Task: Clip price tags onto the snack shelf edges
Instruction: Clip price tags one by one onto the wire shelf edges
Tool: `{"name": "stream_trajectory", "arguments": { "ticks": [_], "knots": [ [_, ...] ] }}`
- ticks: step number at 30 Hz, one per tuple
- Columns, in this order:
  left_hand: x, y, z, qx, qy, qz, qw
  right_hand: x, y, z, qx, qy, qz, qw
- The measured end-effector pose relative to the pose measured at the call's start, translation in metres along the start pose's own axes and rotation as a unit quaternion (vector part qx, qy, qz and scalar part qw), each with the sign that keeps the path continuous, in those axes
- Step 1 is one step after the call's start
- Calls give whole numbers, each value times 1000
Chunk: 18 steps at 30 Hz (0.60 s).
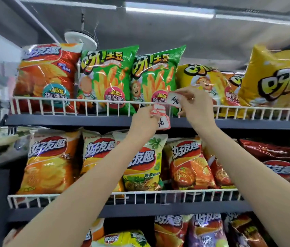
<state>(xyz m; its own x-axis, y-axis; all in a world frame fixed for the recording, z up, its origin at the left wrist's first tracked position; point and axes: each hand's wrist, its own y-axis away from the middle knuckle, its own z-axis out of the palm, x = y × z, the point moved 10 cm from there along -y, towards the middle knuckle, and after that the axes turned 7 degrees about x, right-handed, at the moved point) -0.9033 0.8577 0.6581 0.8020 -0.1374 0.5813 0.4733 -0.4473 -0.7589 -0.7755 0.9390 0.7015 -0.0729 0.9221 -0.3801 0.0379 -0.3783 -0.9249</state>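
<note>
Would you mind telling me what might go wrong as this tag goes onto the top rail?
The right hand pinches the price tag at the white wire rail; it may clip on crooked. The left hand grips a loose stack of spare tags that could slip and fall.

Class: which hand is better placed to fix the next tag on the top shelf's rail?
Right. The right hand already pinches a single tag at the wire rail; the left hand holds the spare tags lower down.
</note>
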Motion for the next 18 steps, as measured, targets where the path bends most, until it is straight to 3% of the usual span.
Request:
{"name": "stream_trajectory", "arguments": {
  "ticks": [3, 9, 18],
  "knots": [
    [-5, 2, -9, 43, 8, -21, 999, -4, -4, 5, -12, 32, -32, 999],
    [-5, 0, 2, 2, 33, -45, 998, -6, -9, 6, -14, 73, -48, 996],
    [-2, 6, 12, -5, -13, -12, 1000, -4, -3, 39, -122, 141, -76, 980]
  ]
}}
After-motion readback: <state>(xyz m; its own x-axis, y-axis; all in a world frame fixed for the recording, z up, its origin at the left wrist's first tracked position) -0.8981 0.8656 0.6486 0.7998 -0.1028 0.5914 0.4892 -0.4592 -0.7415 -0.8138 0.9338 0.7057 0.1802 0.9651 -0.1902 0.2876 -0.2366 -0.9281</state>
